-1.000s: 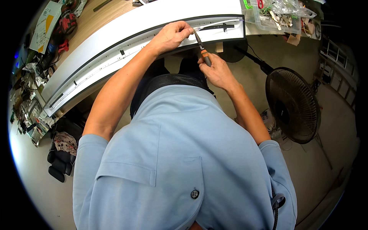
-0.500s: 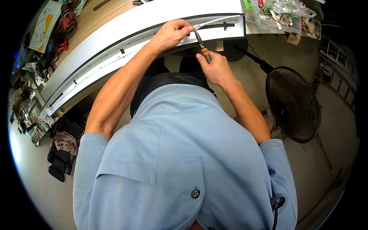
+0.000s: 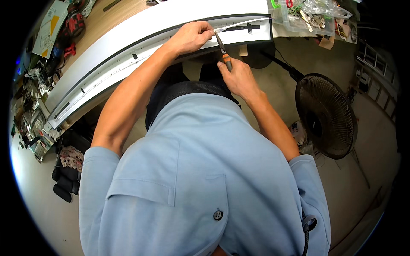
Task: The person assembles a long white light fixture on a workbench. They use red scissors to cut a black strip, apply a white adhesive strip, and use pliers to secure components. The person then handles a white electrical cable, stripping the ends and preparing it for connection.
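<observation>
My right hand is wrapped round the orange and grey handles of long-nosed pliers. Their dark tips point up toward the fingers of my left hand. Between thumb and forefinger my left hand pinches the end of a white cable, which runs right to the end of a long light housing. The pliers' tips are close to the cable's end; I cannot tell whether they grip it. Both hands are over the right part of the housing, a white channel with dark edges and a strip of small dots inside.
A wooden table carries the housing, with a red and black power tool at far left. A clear plastic bin of scraps stands at top right. A black fan stands on the floor at right, and a black chair at left.
The pliers and my right hand have shifted slightly left. The white cable now bows a little differently between my left fingers and the housing's end. My left hand has barely moved.
</observation>
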`<state>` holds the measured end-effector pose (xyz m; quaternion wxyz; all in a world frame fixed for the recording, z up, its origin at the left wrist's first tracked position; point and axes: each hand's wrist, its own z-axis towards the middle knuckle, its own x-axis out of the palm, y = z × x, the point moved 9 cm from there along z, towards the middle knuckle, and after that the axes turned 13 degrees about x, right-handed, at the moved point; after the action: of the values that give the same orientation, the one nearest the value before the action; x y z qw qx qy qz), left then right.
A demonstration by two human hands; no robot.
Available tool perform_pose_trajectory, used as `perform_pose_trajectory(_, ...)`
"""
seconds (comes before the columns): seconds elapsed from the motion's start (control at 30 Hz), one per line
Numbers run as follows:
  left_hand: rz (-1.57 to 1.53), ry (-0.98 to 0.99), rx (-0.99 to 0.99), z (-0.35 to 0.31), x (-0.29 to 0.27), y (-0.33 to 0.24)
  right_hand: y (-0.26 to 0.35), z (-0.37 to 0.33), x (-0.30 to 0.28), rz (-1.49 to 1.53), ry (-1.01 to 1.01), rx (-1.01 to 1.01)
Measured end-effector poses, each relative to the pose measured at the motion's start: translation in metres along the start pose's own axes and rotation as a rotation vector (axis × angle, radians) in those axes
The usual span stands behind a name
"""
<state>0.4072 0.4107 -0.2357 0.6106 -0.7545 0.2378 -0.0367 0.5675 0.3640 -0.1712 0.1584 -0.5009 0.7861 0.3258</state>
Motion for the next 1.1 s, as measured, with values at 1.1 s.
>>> perform_pose_trajectory(1.1,-0.147,0.031,-0.080,0.000,0.008,0.011,-0.023,0.017,0.006,0.106,0.232,0.131)
